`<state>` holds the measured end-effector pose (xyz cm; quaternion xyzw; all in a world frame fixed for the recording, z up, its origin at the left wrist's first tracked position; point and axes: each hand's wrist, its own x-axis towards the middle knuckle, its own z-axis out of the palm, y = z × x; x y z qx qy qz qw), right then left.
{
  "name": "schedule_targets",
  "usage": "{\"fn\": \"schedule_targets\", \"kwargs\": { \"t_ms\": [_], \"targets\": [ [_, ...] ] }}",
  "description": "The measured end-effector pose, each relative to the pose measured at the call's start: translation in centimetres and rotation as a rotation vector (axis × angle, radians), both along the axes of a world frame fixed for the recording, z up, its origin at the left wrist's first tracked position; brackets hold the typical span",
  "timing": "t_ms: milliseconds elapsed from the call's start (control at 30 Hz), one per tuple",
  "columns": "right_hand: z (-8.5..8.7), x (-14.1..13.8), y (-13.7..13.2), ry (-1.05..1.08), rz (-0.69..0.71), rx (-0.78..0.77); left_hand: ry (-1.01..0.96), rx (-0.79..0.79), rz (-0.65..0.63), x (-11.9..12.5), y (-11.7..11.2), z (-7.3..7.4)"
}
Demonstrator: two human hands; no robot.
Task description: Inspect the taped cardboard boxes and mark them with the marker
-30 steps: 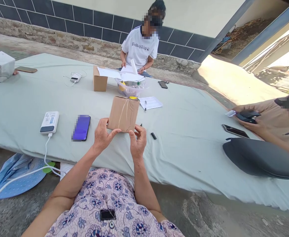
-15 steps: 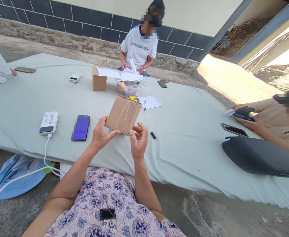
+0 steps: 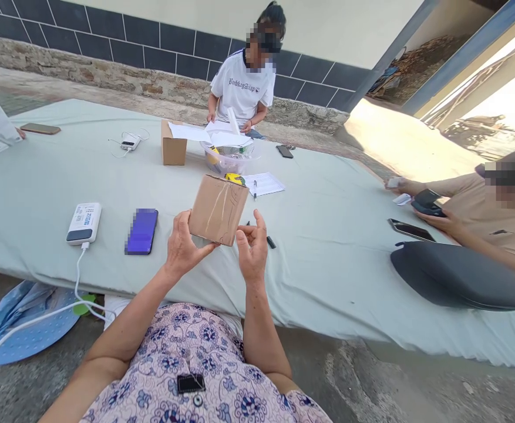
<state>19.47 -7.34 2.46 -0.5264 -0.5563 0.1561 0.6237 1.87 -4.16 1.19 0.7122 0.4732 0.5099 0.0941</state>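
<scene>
A small brown cardboard box [image 3: 218, 210] is held up over the table, tilted, with pale and dark lines on the side towards me. My left hand [image 3: 184, 244] grips it by its lower left, thumb along the bottom edge and fingers at the left side. Beside the lower right corner is my right hand [image 3: 253, 247], index finger raised and the others loosely bent. Its fingertips are close to the box edge; whether they touch it I cannot tell. A short black object [image 3: 271, 242] lies just right of that hand, partly hidden by it.
Left on the cloth-covered table [image 3: 327, 264] are a phone [image 3: 141, 231] and a cabled power bank [image 3: 83, 223]. Beyond stand another box [image 3: 173, 150] and a plastic basin [image 3: 231, 161], with a tape measure [image 3: 235, 178] and paper [image 3: 266, 183]. A black case [image 3: 457, 275] lies right; people sit around.
My right hand's index finger has lifted and straightened, and the hand has shifted slightly from the box corner. The box has turned a little in my left hand. The view has shifted slightly.
</scene>
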Motion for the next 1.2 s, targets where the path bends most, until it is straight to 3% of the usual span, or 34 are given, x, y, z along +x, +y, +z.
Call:
{"fn": "schedule_targets", "kwargs": {
  "t_ms": [233, 400, 533, 667, 767, 867, 1000, 1200],
  "targets": [
    [3.1, 2.4, 3.1, 0.073, -0.1, -0.007, 0.101, 0.264, -0.145, -0.6, 0.9, -0.8],
    [4.9, 3.4, 5.5, 0.202, 0.112, -0.088, 0.093, 0.437, -0.161, -0.7, 1.0, -1.1],
    [5.8, 3.9, 7.1, 0.178, 0.249, -0.142, 0.075, 0.38, -0.206, -1.0, 0.9, -1.2],
    [4.8, 3.6, 7.9, 0.117, 0.307, -0.149, -0.027, 0.308, -0.098, -1.5, 1.1, -1.1],
    [2.6, 3.1, 8.0, 0.155, 0.264, -0.153, -0.096, 0.236, 0.041, -1.9, 1.6, -1.1],
    [0.5, 2.8, 8.3, 0.241, 0.221, -0.187, -0.147, 0.147, 0.086, -2.1, 1.8, -1.3],
    [-0.6, 2.6, 9.9, 0.312, 0.245, -0.227, -0.159, 0.154, 0.058, -1.5, 1.3, -1.2],
    [0.1, 1.6, 10.3, 0.314, 0.389, -0.112, -0.143, 0.101, -0.137, -0.1, 0.4, -0.8]
  ]
}}
